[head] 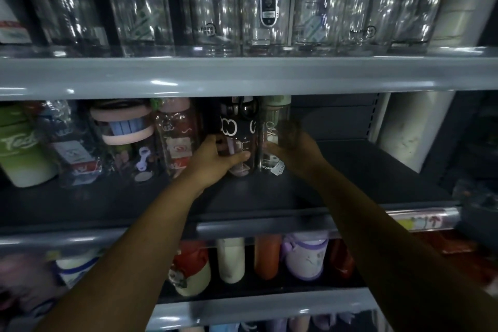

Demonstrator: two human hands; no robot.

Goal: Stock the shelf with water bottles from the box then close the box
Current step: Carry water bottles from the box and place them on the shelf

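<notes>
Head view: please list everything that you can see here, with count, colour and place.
shelves: three, grey, one above another
clear bottles: one row, count unclear, top shelf
green cup: one, middle shelf, far left
pink bottle: one, left of black bottle
black bottle: one, white print, middle shelf
green-lid bottle: one, clear, right of black bottle
lower bottles: at least four, red, white, orange, purple, lower shelf
left hand: grips black bottle
right hand: blurred, holds green-lid bottle
</notes>
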